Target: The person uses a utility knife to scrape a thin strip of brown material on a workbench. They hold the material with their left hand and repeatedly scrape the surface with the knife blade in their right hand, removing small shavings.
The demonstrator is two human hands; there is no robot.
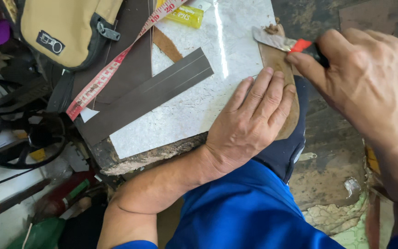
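Two hands at work: my left hand point(249, 122) pins a brown leather strip point(282, 83) flat at the marble table point(199, 106) edge, fingers spread; my right hand point(365, 78) grips the skiving blade point(277, 40), mid-scrape. Next stroke needs steady pressure.

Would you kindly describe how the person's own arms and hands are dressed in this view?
Both hands, the left hand and the right hand, are bare: no gloves, rings or watch visible. The forearms are bare too, with bright blue sleeves showing only at the bottom edge of the picture.
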